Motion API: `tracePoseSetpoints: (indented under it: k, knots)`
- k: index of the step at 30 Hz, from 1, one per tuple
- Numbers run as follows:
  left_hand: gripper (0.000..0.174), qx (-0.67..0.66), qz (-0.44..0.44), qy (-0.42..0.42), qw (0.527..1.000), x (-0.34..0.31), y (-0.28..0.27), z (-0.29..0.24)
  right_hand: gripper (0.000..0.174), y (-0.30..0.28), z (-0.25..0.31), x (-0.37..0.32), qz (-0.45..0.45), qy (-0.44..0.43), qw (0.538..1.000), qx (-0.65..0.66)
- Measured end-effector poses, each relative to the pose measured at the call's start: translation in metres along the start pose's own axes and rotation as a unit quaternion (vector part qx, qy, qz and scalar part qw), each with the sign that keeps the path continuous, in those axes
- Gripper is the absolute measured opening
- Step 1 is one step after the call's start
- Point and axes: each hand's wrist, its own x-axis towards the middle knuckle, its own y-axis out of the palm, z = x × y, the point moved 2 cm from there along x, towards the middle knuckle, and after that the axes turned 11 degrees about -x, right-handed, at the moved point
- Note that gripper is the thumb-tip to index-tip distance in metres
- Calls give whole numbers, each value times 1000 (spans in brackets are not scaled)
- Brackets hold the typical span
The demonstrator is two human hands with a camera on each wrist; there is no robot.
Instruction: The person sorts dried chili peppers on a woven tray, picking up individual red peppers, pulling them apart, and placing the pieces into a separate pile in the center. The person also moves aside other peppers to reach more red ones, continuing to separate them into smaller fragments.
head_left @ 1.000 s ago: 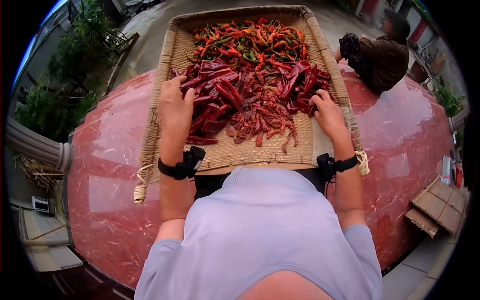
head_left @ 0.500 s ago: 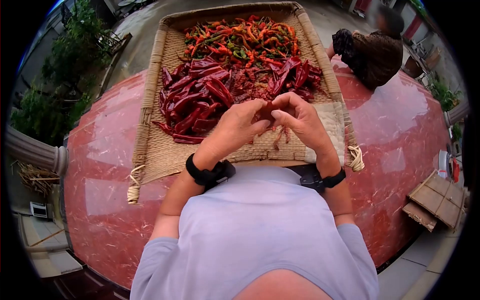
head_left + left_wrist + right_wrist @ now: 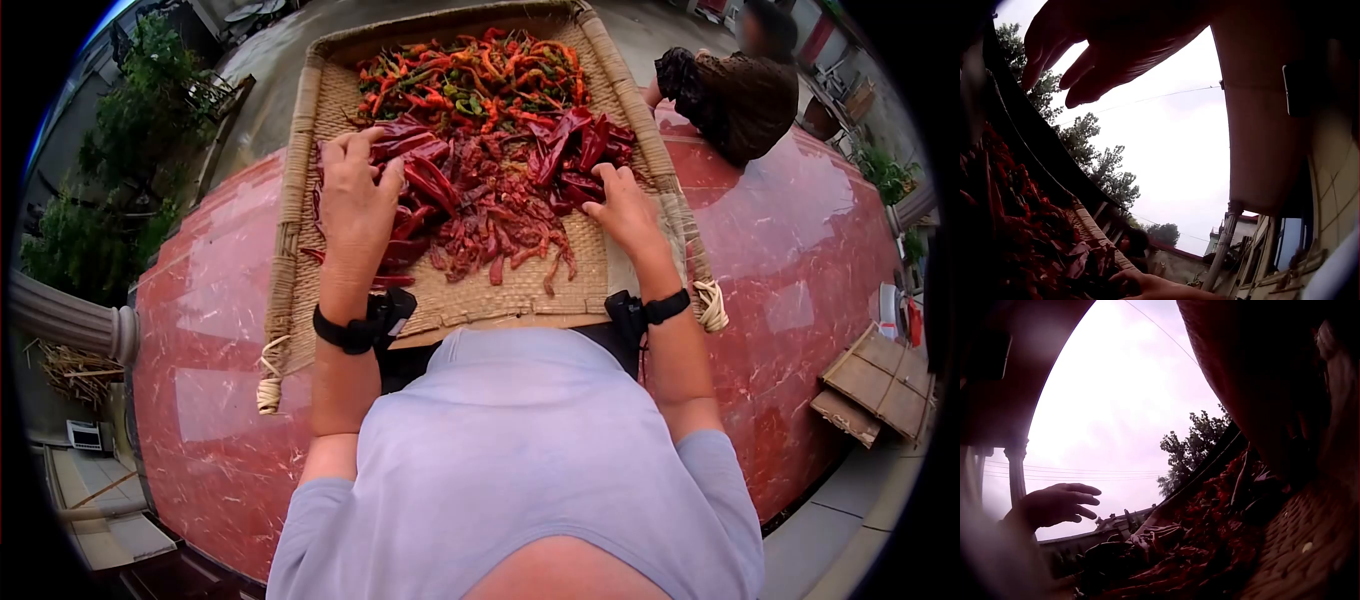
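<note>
A woven tray (image 3: 290,200) holds red and green chillies (image 3: 470,75) at its far end and dark red dried peppers (image 3: 430,180) on the left. Small shrivelled peppers (image 3: 500,215) lie in the middle, with more large dark ones (image 3: 565,145) to the right. The left hand (image 3: 358,195) is over the left pile with its fingers loosely bent; the left wrist view shows this hand (image 3: 1104,50) above the peppers, holding nothing visible. At the edge of the right pile, the right hand (image 3: 628,212) has its fingers slightly bent, and no pepper shows in it.
Beyond the tray's right side a person (image 3: 745,95) in dark clothes sits on the red polished floor (image 3: 790,330). Flat wooden boards (image 3: 875,390) lie at the far right, a column (image 3: 75,310) stands at the left, and shrubs (image 3: 130,120) grow behind it.
Half a second ago both hands were together over the small peppers near the tray's front. They have since parted, the left to the left pile and the right toward the right pile.
</note>
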Motion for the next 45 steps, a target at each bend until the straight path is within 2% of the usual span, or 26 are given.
tracePoseSetpoints:
  k: [3,5,11,12,15,18,21,24,28,30,33,39,45]
  knots:
    - [37,-99,104,-6,990,-26,30,-15,49,10,-8,-2,-103,-76,990,-67]
    - [29,-136,193,-10,972,-37,43,-24,48,6,-6,-3,-89,-63,994,-25]
    - [27,-143,262,22,954,-49,63,-28,40,16,-3,-7,-56,-85,994,-42]
    - [28,-159,286,-29,944,-51,64,-28,38,15,-1,-8,-55,-93,993,-42]
    - [28,-174,286,-16,942,-58,67,-25,31,6,0,-8,50,-35,996,68]
    - [27,-181,304,-20,935,-58,70,-18,27,12,-11,-8,21,-8,978,207]
    - [28,-176,299,-13,938,-55,68,-25,32,10,-12,-13,76,-33,921,381]
    - [36,-265,328,-101,901,-52,66,-37,32,-7,13,-33,148,-27,842,518]
    - [49,-318,289,-132,893,-52,73,-40,35,-15,42,-45,194,-55,792,576]
    - [55,-330,268,-126,896,-49,76,-38,33,-18,55,-46,188,-70,802,562]
    - [56,-333,304,-205,869,-46,59,-48,31,-17,59,-43,183,-64,790,581]
    - [62,-405,247,-183,861,-51,66,-40,29,-15,63,-44,177,-58,783,593]
    - [62,-359,266,-207,870,-50,65,-40,26,-13,64,-38,130,-43,799,585]
